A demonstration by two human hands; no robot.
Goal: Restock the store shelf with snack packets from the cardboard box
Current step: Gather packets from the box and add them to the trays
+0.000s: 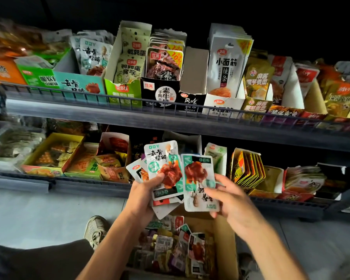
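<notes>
My left hand grips a fanned stack of snack packets; the front one is white and teal with a picture of red-brown meat. My right hand pinches a single matching packet, held upside down beside the stack. Below both hands stands the open cardboard box, holding several mixed packets. On the upper shelf, a teal display carton carries the same kind of packet.
Two dark shelves with wire front rails hold rows of snack cartons. An open carton on the upper shelf shows no packets. My shoe rests on the pale floor left of the box.
</notes>
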